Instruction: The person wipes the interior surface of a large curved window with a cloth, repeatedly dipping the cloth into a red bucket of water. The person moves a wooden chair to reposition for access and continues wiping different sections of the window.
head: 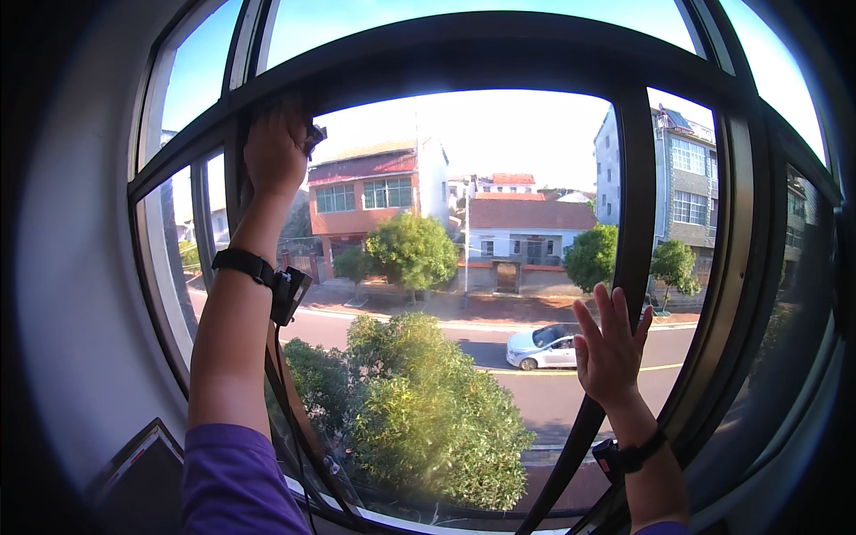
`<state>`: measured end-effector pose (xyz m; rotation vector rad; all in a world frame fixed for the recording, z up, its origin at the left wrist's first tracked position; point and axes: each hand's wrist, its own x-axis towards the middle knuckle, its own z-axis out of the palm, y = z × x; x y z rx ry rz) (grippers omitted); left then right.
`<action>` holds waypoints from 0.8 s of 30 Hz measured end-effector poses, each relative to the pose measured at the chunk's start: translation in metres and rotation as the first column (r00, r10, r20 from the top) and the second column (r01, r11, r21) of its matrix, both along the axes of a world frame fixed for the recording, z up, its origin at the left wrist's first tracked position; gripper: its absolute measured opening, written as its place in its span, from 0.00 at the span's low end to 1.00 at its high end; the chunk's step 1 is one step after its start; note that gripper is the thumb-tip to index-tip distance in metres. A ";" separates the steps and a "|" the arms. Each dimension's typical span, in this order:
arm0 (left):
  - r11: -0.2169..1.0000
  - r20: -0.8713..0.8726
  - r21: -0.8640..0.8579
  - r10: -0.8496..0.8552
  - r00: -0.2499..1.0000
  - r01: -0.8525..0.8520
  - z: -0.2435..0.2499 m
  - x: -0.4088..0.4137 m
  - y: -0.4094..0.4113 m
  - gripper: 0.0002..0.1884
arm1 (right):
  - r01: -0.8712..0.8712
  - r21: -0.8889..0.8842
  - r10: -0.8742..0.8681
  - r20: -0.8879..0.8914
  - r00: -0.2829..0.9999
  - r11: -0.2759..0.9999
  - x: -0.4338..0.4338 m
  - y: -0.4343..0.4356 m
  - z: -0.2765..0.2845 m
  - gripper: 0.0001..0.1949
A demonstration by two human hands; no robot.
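Note:
My left hand (275,150) is raised to the upper left corner of a dark-framed window sash (468,50), its fingers against the frame in shadow. A small dark object (315,137) shows beside the fingers; whether the hand grips it or the frame, I cannot tell. Low at the right, my right hand (610,348) is spread with its fingers up, before the sash's right upright (632,200). It holds nothing; whether the palm touches the frame or glass is unclear. Each forearm carries a black strap with a small device, the left one (289,294) trailing a cable.
More window frame and panes (725,267) stand at the right, and a pale wall (100,234) at the left. A dark framed panel (144,475) leans low at the left. Outside are a leafy tree (435,408), a road with a silver car (545,348), and houses.

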<state>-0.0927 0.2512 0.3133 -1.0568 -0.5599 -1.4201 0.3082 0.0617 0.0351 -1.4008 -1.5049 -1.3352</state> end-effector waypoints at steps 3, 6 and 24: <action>0.998 0.062 -0.028 0.055 0.997 -0.053 0.006 0.019 0.001 0.11 | -0.029 -0.027 0.028 -0.034 0.999 0.999 -0.004 0.003 0.000 0.26; 0.992 -0.123 0.081 -0.084 0.989 0.094 0.004 0.112 -0.013 0.11 | -0.004 -0.016 0.004 -0.016 1.000 1.000 0.001 0.001 0.000 0.27; 0.982 -0.003 -0.064 -0.181 0.984 0.180 -0.045 0.003 0.012 0.15 | 0.135 0.024 -0.137 0.078 0.988 0.991 0.012 -0.003 -0.001 0.26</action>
